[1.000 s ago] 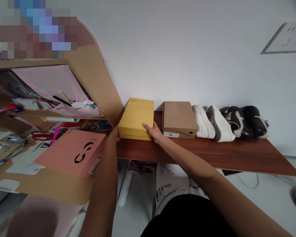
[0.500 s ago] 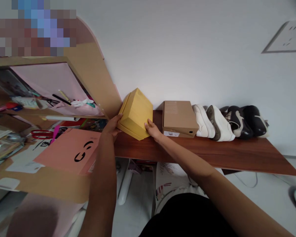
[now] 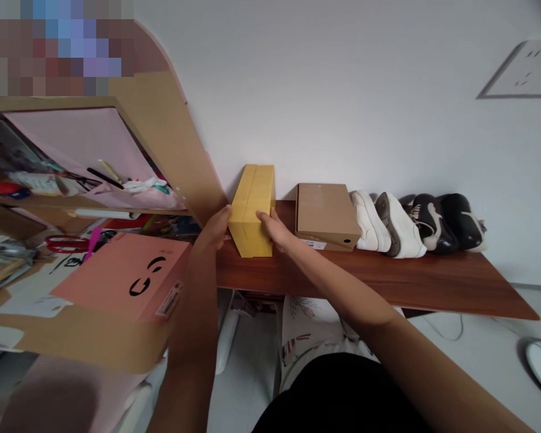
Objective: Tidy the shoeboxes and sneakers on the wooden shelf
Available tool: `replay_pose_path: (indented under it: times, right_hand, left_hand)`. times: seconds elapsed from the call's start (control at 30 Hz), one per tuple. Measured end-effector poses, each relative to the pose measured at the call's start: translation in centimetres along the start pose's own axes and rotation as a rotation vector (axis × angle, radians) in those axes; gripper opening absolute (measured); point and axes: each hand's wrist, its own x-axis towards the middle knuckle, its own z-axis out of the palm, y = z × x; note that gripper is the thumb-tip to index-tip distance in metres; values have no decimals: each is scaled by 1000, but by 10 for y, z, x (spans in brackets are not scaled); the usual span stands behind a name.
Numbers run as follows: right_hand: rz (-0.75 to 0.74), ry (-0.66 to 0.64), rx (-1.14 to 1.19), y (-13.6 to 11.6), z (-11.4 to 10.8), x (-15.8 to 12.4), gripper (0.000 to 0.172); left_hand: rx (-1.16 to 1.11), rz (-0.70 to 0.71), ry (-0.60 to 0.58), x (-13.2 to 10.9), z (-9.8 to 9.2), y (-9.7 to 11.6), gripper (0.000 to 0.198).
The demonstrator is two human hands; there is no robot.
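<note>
A yellow shoebox stands on its side at the left end of the dark wooden shelf board, near the wall. My left hand grips its left face, and my right hand presses on its right face with the thumb on the front top edge. Some fingers of both hands are hidden behind the box. Right of it, apart by a gap, lies a brown cardboard box. White sneakers lean against that box's right side, followed by black shoes.
On the left, a desk carries a pink box, papers and red-handled scissors. The desk's upright side panel rises close to the yellow box. A wall socket is at upper right, and a patterned cloth-covered seat is below the board.
The yellow box has turned from a tilted position to standing straight on its side, both hands still on it. The view has shifted slightly.
</note>
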Motion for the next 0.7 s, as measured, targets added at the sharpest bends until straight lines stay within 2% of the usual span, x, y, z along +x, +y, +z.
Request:
replay_pose_path:
  times: [0.1,0.2,0.37,0.47,0.57,0.7]
  right_hand:
    - [49,-26,36,-4,-4,-7,98]
    - [19,-24,30,-6,-4,-11,97]
    - [-119,-3,-10,-6,-13,-14,87]
    - [-214,13,-98,-7,-23,-17,86]
    - [-260,6,-187,-7,-31,-20,82]
    - [-256,8,-240,0,-33,-22,75]
  left_hand:
    - [-78,-83,-19,2,-2,-8,54]
    - [-131,-149,-70,4,-3,-22,57]
    - [-143,-266,-16,13,2,-60,34]
    - [-253,-291,20,18,4,-78,22]
    - [-403,-282,31,20,-1,-84,21]
    - [-561,-325,-52,18,-16,-75,27]
